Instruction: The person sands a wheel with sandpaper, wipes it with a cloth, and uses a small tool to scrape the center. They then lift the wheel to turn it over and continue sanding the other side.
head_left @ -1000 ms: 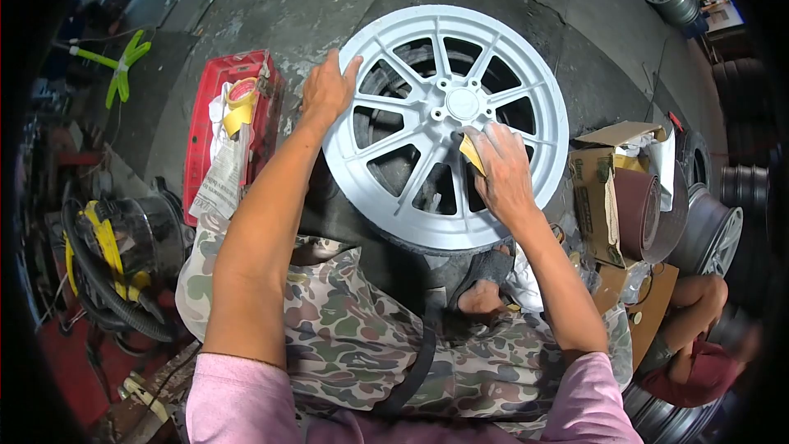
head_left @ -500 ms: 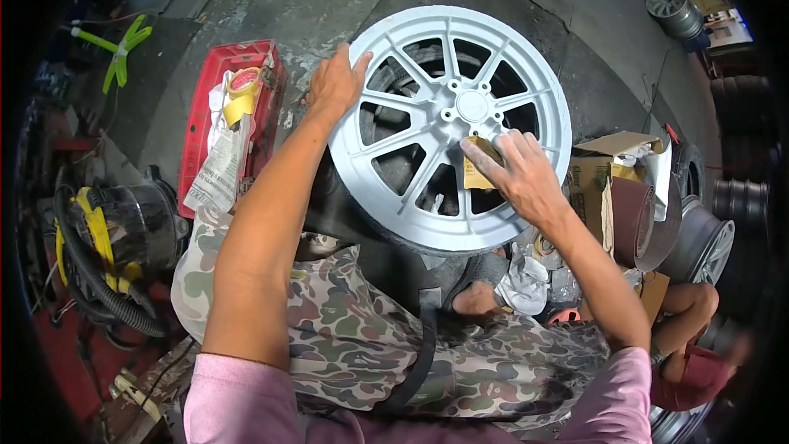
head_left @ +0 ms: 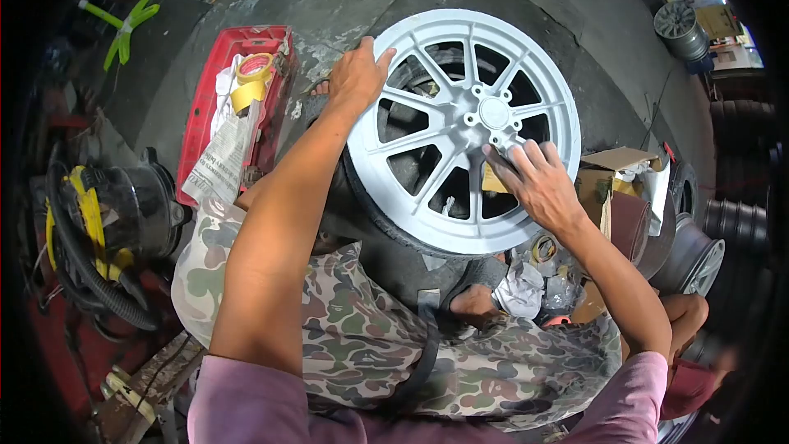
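Note:
A silver-grey, multi-spoke alloy wheel lies face up in front of me, tilted a little. My left hand grips its upper left edge, thumb on the face and fingers over the outside. Just below the hub, my right hand presses a folded piece of yellow sandpaper against a spoke. Part of the sandpaper is hidden under the fingers. Pale dust coats the right fingertips.
Left of the wheel stands a red toolbox with yellow tape and newspaper. A black vacuum cleaner is farther left. Right are a cardboard box, brown abrasive rolls, another rim, and another person's knee.
The whole scene has shifted slightly in view, with the wheel farther right. My right hand stays just below the hub, and less of the sandpaper shows. My left hand keeps hold of the edge.

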### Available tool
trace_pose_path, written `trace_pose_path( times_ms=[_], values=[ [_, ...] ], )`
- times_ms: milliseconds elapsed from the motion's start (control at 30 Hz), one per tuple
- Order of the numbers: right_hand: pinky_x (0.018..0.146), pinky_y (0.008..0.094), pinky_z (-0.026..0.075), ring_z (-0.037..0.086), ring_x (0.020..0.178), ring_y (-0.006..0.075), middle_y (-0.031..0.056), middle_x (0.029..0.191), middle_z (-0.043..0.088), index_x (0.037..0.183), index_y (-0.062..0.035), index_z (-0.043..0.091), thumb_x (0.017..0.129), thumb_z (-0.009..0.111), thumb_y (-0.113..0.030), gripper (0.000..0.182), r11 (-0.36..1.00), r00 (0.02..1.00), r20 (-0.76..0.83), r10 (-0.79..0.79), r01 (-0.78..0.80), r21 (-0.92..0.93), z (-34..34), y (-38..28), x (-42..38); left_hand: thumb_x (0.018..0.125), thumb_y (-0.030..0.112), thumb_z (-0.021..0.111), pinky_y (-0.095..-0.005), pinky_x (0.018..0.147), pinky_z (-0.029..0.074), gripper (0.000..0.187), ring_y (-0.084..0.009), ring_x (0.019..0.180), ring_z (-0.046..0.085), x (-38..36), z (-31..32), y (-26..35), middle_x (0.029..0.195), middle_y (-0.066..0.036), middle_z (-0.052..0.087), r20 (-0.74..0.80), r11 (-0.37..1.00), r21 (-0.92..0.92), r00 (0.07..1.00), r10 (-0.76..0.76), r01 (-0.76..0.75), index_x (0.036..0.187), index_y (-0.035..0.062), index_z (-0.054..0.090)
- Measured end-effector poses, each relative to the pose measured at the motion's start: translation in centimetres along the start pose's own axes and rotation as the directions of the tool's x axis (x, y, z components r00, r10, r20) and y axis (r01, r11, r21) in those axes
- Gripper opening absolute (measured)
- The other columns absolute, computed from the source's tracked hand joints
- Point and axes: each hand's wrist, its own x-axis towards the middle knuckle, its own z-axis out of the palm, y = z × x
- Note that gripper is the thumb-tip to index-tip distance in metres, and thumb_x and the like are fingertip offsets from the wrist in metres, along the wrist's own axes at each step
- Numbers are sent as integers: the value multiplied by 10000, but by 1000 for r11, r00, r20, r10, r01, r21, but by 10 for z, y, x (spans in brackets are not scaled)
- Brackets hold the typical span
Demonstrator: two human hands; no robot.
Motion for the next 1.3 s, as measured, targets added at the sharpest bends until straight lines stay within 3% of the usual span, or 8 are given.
trace_pose_path(
  times_ms=[367,567,633,767,867,1167,1233,1300],
  values=[
    [917,385,403,522,1158,231,71,1209,542,1389,-108,654,969,564,-205,441,997,993,105,52,-57,45,-11,-3,10,1030,560,553,-587,1015,495,627,-516,1178,642,2,4,-2,1190,-316,701,-25,1000,-6,1000,6,-6,1377,38,579],
    [930,404,407,523,1202,244,93,1285,559,1272,-134,724,965,565,-185,349,996,991,104,86,-88,10,-13,-2,28,1029,490,602,-551,985,528,498,-483,1128,675,-3,1,5,1132,-279,728,-95,1000,10,995,-25,26,1249,45,625],
    [934,407,406,521,1198,246,97,1286,558,1268,-129,724,965,565,-187,347,990,987,121,109,-118,72,-15,-5,23,1026,578,548,-612,1048,477,633,-487,1261,608,-2,-4,5,1304,-282,670,41,998,-25,998,-49,50,1452,110,551],
    [930,400,408,523,1145,240,81,1210,545,1312,-109,691,954,562,-193,390,995,988,152,37,-50,84,-15,-8,-8,1021,583,554,-636,1062,462,635,-487,1278,599,-1,0,4,1334,-271,660,30,998,-42,998,-55,56,1468,131,543],
    [932,400,408,525,1138,239,77,1196,537,1336,-107,673,958,555,-192,405,997,997,74,34,-39,65,-15,-7,-8,1032,489,596,-556,989,521,501,-481,1123,677,-6,4,7,1115,-280,733,-98,1000,-26,995,7,-10,1242,35,627],
    [942,415,409,531,1157,247,97,1224,552,1275,-101,694,947,565,-195,365,985,985,89,147,-153,73,-17,-14,23,1033,493,593,-553,978,529,508,-479,1146,670,-4,-1,5,1137,-285,727,-77,1000,-15,997,7,-8,1276,47,616],
    [942,418,410,530,1154,248,99,1228,552,1254,-103,703,942,570,-197,352,986,987,87,136,-143,88,-19,-16,13,1028,567,553,-599,1047,476,637,-493,1249,614,-7,-5,7,1283,-296,676,13,998,-28,998,-59,59,1445,85,548],
    [941,415,411,527,1150,248,100,1224,551,1231,-108,716,937,575,-193,337,992,989,126,80,-91,86,-21,-16,-3,1029,565,552,-595,1048,477,637,-496,1245,614,1,-1,0,1276,-296,678,15,999,-33,999,-36,37,1444,82,547]
  ],
)
